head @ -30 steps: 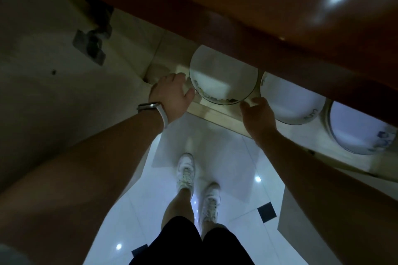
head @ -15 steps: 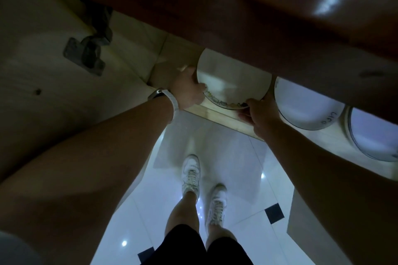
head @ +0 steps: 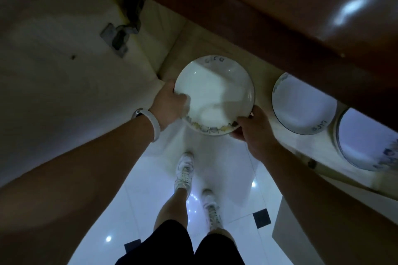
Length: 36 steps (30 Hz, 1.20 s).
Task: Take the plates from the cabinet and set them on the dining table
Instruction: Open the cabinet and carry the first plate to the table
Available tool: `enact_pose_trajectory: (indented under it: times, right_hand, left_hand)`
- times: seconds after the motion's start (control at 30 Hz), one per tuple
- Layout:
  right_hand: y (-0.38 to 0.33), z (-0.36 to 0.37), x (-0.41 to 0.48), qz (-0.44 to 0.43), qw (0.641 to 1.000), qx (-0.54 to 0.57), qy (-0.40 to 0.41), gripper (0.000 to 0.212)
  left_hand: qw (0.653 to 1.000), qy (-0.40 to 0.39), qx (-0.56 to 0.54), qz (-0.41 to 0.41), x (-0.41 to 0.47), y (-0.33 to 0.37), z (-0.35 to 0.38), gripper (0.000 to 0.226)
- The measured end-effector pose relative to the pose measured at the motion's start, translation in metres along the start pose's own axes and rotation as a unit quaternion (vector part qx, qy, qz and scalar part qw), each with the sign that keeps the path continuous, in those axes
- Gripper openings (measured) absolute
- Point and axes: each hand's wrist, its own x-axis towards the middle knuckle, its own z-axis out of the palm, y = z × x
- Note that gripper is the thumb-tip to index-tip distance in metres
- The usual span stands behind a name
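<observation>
A white plate with a patterned rim is held at the front edge of the cabinet shelf, now fully in view and partly over the floor. My left hand grips its left rim and my right hand grips its lower right rim. A second white plate with lettering on its rim lies on the shelf to the right. A third plate lies farther right, partly under the brown cabinet top.
The open cabinet door with its metal hinge stands at the left. Below is a glossy white tiled floor with small black squares, and my legs and white shoes. A pale panel edge shows at lower right.
Both hands closed on the leftmost plate and drew it out from under the cabinet top toward me, so its whole face now shows. The other two plates stayed on the shelf.
</observation>
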Motion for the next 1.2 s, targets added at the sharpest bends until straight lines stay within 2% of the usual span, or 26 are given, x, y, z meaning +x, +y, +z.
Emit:
enact_pose_trajectory:
  times: [0.1, 0.27, 0.43, 0.5, 0.63, 0.83, 1.0, 1.2]
  right_hand:
    - [0.008, -0.006, -0.024, 0.0, 0.997, -0.058, -0.046, 0.027]
    - [0.019, -0.019, -0.068, -0.027, 0.994, -0.076, -0.073, 0.026]
    - [0.011, -0.032, -0.117, -0.096, 0.984, -0.125, -0.083, 0.027]
    - [0.004, -0.039, -0.138, -0.131, 0.978, -0.138, -0.09, 0.025]
    - [-0.014, -0.051, -0.183, -0.17, 0.968, -0.113, -0.144, 0.037]
    - [-0.029, -0.056, -0.235, -0.203, 0.944, -0.127, -0.226, 0.041]
    - [-0.039, -0.048, -0.273, -0.231, 0.914, -0.185, -0.276, 0.037]
    - [-0.038, -0.021, -0.315, -0.27, 0.876, -0.241, -0.32, 0.031]
  left_hand:
    - [0.998, 0.012, -0.055, -0.035, -0.024, -0.004, -0.008, 0.029]
    - [0.995, 0.015, -0.085, -0.043, -0.085, -0.014, -0.02, 0.034]
    - [0.98, 0.076, -0.176, -0.057, -0.16, -0.005, -0.016, 0.04]
    - [0.972, 0.104, -0.203, -0.062, -0.19, 0.001, -0.012, 0.037]
    - [0.958, 0.168, -0.229, -0.05, -0.249, 0.02, -0.006, 0.026]
    - [0.935, 0.246, -0.254, -0.015, -0.32, 0.036, -0.016, 0.025]
    - [0.915, 0.298, -0.272, -0.004, -0.377, 0.033, -0.033, 0.019]
    - [0.88, 0.342, -0.328, 0.023, -0.433, 0.023, -0.054, 0.027]
